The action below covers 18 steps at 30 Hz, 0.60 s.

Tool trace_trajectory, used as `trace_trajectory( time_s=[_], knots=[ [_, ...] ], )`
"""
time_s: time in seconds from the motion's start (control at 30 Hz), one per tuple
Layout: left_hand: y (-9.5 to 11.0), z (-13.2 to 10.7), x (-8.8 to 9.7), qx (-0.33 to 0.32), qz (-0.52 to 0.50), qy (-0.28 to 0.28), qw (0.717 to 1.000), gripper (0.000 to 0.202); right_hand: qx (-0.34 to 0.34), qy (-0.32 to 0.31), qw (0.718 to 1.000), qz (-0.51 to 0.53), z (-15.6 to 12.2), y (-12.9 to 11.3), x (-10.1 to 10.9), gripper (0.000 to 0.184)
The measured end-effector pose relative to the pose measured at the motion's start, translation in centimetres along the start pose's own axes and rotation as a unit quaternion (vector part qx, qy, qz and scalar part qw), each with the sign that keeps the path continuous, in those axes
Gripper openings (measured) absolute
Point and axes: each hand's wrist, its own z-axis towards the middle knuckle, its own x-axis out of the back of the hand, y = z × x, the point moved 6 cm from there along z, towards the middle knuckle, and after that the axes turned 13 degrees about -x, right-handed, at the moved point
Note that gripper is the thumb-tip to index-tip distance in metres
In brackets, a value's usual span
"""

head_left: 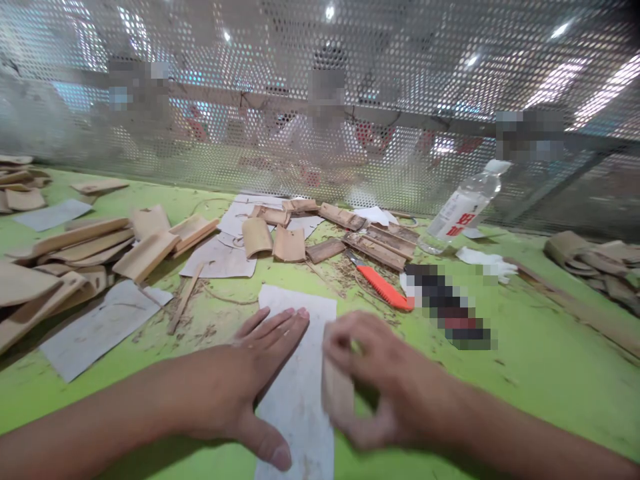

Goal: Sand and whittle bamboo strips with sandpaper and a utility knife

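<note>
The paper lies flat on the green table, close to the near edge, as a long pale strip that runs away from the person. The left hand presses on its left side with the palm down and the fingers stretched out and spread, so this grip is wide and flat and it holds nothing. The right hand is just beside it, at the right edge of the paper. Its grip is narrow, closed on a small wood piece that stands on the paper; the picture is blurred there, so I cannot tell how the fingers lie on it.

Behind the hands, an orange knife lies on the table, among wood crumbs. Further back there is a group of curved wood pieces and some darker flat slats. At the left a bigger pile of pale wood pieces lies over more grey sheets. At the right a clear bottle with red print lies tilted on its side, near a white rag. A perforated metal screen closes the far side of the table, and behind it the shapes of other people show, not clear.
</note>
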Motion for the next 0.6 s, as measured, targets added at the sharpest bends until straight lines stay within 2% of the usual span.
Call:
trace_trajectory(
  time_s=[0.07,0.1,0.2,0.23,0.27,0.33,0.37,0.4,0.43,0.47,0.53,0.6],
  knots=[
    [0.1,0.0,0.0,0.010,-0.008,-0.015,1.000,0.137,0.081,-0.027,0.996,0.008,-0.4,-1.1,-0.3,0.051],
    [0.2,0.0,0.0,0.012,-0.012,-0.018,1.000,0.137,0.088,-0.038,0.995,0.014,-0.4,-1.1,-0.4,0.050],
    [0.4,0.0,0.3,0.020,-0.025,-0.011,0.999,0.139,-0.016,0.003,1.000,0.013,-0.1,0.3,0.0,0.042],
    [0.5,0.0,0.4,0.022,-0.029,-0.009,0.999,0.139,-0.028,0.009,1.000,0.003,-0.2,0.5,0.0,0.043],
    [0.6,0.0,0.5,0.022,-0.032,-0.008,0.999,0.139,-0.014,0.014,1.000,-0.002,-0.4,0.3,-0.1,0.042],
    [0.8,0.0,0.6,0.017,-0.032,-0.010,0.999,0.137,0.093,-0.001,0.995,-0.020,-1.0,-1.0,-0.6,0.041],
    [0.9,0.1,0.6,0.011,-0.028,-0.011,0.999,0.135,0.106,0.022,0.994,-0.020,-1.1,-1.1,-0.4,0.040],
    [0.9,0.1,0.6,0.007,-0.024,-0.010,1.000,0.134,0.119,0.006,0.993,-0.005,-1.2,-1.2,-0.6,0.043],
    [0.9,0.1,0.6,0.004,-0.021,-0.006,1.000,0.134,0.067,0.007,0.998,0.009,-1.0,-0.6,-0.6,0.047],
    [0.9,0.1,0.5,0.003,-0.018,-0.002,1.000,0.134,0.022,0.032,0.999,0.005,-0.8,-0.1,-0.4,0.044],
    [0.7,0.1,0.4,0.002,-0.017,0.005,1.000,0.134,-0.017,0.049,0.999,-0.013,-0.7,0.3,-0.4,0.042],
    [0.5,0.1,0.2,-0.004,-0.018,0.009,1.000,0.132,0.072,0.038,0.996,-0.023,-1.0,-1.0,-0.9,0.040]
  ],
)
